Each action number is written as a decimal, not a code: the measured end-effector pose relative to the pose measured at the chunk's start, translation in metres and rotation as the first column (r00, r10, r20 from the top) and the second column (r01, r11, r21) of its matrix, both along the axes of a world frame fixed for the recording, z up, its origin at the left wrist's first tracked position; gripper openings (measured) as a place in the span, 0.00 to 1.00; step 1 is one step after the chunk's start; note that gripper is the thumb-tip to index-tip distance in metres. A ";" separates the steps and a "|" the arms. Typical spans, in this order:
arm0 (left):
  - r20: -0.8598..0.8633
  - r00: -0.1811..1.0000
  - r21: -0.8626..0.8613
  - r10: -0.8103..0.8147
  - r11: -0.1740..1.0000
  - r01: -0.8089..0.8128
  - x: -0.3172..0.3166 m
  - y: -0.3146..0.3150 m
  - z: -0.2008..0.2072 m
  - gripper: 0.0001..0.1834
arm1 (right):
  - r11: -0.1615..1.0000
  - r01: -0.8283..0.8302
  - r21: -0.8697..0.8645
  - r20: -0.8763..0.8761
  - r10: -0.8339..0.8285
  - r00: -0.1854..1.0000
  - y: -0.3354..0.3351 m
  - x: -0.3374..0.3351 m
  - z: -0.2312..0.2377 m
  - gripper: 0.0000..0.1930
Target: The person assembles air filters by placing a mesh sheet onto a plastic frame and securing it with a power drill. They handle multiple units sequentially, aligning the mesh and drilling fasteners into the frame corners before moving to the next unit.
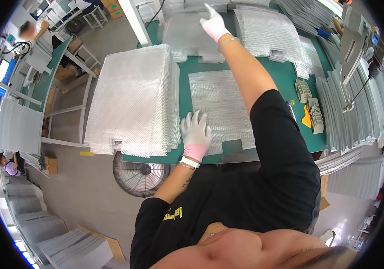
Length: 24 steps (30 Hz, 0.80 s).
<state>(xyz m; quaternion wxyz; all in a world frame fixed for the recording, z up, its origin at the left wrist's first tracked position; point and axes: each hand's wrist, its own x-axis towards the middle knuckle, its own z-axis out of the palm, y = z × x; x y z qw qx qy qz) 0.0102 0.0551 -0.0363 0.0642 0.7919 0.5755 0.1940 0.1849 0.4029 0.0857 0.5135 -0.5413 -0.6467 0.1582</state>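
Observation:
My left hand (196, 132), in a pale glove with a pink cuff, lies with its fingers spread on the left edge of a single silvery mesh sheet (221, 96). That sheet rests on the green tabletop (184, 80) and has a notch in its near edge. My right hand (213, 24), gloved the same way, is stretched far across the table with its fingers apart, above the stacked mesh sheets (185, 33) at the back. Nothing shows in its grasp. Left of my left hand stands a tall stack of mesh sheets (131, 94) with notched near edges.
Another mesh stack (268, 33) sits at the back right. Small metal plates (303, 91) and an orange tool (306, 117) lie near the right edge, beside upright grey panels (351, 107). A floor fan (145, 169) stands below the table. Another person (44, 31) is at the far left.

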 end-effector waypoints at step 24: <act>0.712 0.655 -0.347 0.251 0.938 0.019 -0.009 -0.055 0.079 0.45 | 0.921 -0.103 -0.376 -0.085 0.076 0.993 -0.425 0.104 -0.054 0.26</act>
